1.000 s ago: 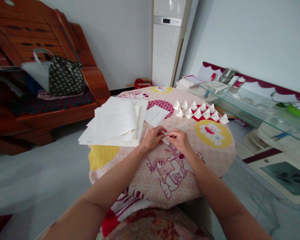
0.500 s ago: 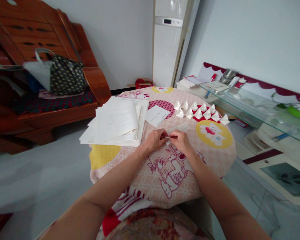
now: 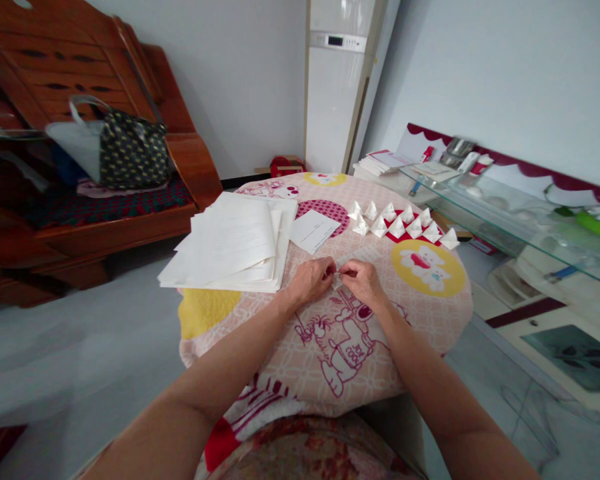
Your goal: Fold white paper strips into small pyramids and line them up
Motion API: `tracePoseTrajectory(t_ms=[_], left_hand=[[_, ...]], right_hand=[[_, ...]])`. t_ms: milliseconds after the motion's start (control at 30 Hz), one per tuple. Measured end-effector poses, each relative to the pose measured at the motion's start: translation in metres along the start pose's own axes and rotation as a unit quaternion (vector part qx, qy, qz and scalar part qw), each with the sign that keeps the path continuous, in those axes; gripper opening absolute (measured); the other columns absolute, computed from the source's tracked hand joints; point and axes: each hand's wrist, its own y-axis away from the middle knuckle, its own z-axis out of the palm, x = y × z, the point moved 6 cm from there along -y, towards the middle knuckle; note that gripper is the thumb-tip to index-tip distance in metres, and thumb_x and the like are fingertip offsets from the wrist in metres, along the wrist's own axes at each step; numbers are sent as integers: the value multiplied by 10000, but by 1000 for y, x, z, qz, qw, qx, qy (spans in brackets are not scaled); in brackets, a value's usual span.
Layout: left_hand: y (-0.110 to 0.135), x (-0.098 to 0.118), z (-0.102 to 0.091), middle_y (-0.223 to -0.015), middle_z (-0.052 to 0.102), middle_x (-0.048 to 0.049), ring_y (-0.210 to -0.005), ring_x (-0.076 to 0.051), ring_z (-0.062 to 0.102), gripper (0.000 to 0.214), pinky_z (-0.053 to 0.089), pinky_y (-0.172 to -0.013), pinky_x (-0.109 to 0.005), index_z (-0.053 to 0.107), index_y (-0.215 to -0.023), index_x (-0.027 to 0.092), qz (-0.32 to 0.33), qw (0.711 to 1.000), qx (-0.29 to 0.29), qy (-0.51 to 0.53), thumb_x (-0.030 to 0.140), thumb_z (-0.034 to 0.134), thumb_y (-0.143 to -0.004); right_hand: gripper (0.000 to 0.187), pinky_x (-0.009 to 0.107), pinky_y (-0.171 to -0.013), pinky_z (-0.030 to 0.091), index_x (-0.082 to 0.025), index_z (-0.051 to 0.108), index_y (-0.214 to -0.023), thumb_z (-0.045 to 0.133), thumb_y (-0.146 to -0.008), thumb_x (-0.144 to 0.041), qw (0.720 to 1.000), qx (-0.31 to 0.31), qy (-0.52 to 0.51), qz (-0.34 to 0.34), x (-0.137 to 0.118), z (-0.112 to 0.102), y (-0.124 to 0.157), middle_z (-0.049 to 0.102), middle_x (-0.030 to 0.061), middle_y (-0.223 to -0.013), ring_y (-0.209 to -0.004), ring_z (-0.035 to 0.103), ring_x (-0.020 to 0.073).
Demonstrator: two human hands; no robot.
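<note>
My left hand and my right hand meet over the middle of the round table. Between their fingertips is a small piece of white paper, pinched from both sides and mostly hidden by the fingers. Beyond the hands lies a white printed sheet. To its left sits a stack of white paper with faint print on top. Several small folded white paper shapes, pointed at the top, stand in two rows at the far right of the table.
A pink patterned cloth covers the table. On the right is a glass shelf holding cups and other items. A wooden bench with bags stands at the left, and a tall white air conditioner at the back.
My fingertips have shifted slightly around the small paper, with a little more of a gap between the hands. The folded shapes and the paper stack stay in place.
</note>
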Motion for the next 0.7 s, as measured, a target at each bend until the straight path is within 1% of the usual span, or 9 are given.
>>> tracePoseTrajectory(t_ms=[200, 300, 400, 533, 600, 700], left_hand=[[0, -3, -7, -753, 712, -30, -672, -165, 624, 139, 430, -644, -259, 685, -907, 176, -23, 999, 10, 42, 128, 576, -834], [1, -1, -6, -748, 707, -30, -664, -167, 617, 78, 421, -643, -262, 682, -899, 182, -23, 999, 6, 45, 213, 619, -865], [0, 2, -4, -780, 714, -56, -681, -185, 619, 130, 416, -654, -276, 689, -882, 182, -19, 1000, 5, 21, 304, 644, -896], [-1, 1, -4, -778, 713, -63, -689, -193, 614, 124, 405, -654, -287, 695, -864, 177, -30, 999, 17, 3, 257, 605, -892], [-2, -2, -7, -753, 702, -51, -668, -179, 596, 128, 400, -650, -288, 691, -847, 170, -40, 999, 27, 22, 224, 578, -876], [-2, -9, -13, -737, 694, -34, -659, -161, 586, 128, 412, -647, -280, 682, -825, 161, -60, 995, 36, 70, 198, 559, -835]], right_hand=[[147, 291, -666, 475, -211, 710, -656, 604, -683, -112, 1000, 9, -1, 16, 3, -1, 0, 720, 17, -688, -654, 626, 184], [151, 293, -662, 471, -208, 710, -652, 594, -677, -115, 1000, 15, -4, 16, 2, -1, 0, 722, 18, -684, -651, 628, 184], [146, 296, -657, 466, -209, 705, -644, 586, -666, -126, 1000, 17, -11, 11, 0, -2, 1, 722, 19, -678, -646, 628, 184], [133, 297, -655, 462, -204, 702, -646, 585, -660, -141, 999, 26, -30, 23, 0, -3, 1, 718, 20, -672, -646, 625, 184], [122, 290, -642, 460, -201, 703, -659, 594, -664, -148, 998, 30, -47, 42, 4, -4, 1, 713, 15, -668, -636, 618, 178], [97, 275, -612, 449, -198, 692, -662, 607, -672, -153, 996, 21, -63, 63, 8, -3, 1, 694, 2, -648, -611, 597, 166]])
